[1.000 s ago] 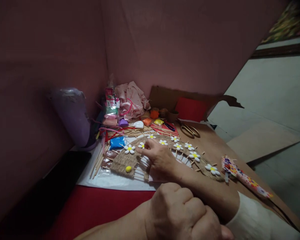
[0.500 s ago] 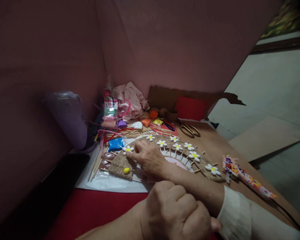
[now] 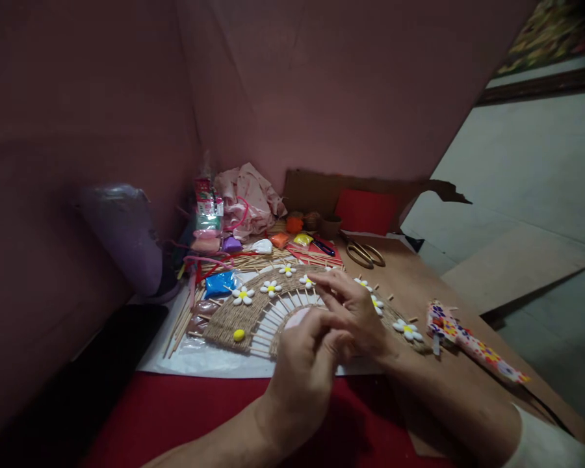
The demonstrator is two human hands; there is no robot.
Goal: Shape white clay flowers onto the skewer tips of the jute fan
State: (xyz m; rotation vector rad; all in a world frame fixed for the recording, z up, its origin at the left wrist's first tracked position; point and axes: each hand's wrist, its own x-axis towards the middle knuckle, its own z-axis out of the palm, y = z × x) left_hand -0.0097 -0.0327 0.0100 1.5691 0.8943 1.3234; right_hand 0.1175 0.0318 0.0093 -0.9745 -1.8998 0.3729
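A fan-shaped piece wound with brown twine (image 3: 224, 323) over thin sticks lies in front of me, with white-petalled clay flowers along its arc. One flower (image 3: 243, 296) with a yellow centre sits toward its left end; below it is a lone yellow clay ball (image 3: 238, 335). Above the fan's middle, my left hand (image 3: 302, 377) is closed, thumb and index finger pinched together beside my other palm. Whatever they hold, if anything, is too small to make out. My right hand (image 3: 358, 312) hovers over the fan's right half, fingers stretched leftward, hiding some flowers.
Clay packets in blue (image 3: 219, 284), white (image 3: 262, 246) and yellow (image 3: 303, 240) lie behind the fan, among loose sticks. Scissors (image 3: 363, 252) rest on brown cardboard. A flower-patterned glue gun (image 3: 472, 341) with a cord lies at right. Crumpled pink cloth (image 3: 248, 195) stands behind.
My right hand has lifted from the flowers on the fan's left side and moved right. My left hand has risen from the front edge to meet it, turning from a fist to a pinch.
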